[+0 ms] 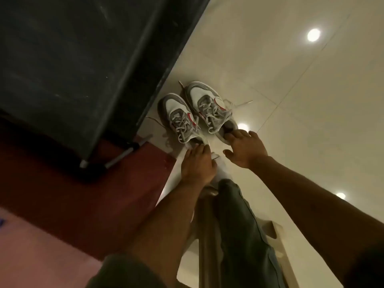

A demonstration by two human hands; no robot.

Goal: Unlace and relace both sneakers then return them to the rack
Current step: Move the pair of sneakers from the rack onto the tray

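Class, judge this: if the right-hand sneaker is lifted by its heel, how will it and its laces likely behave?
The right sneaker probably lifts easily and keeps its shape. Its loose laces, sprawled on the floor, would likely dangle and swing. The right hand rests at its heel.

Dim, warm light. We note three round lamp glares on the glossy floor; soft overall blur, edges bowed by the wide lens.

hands at sneakers, tiled floor
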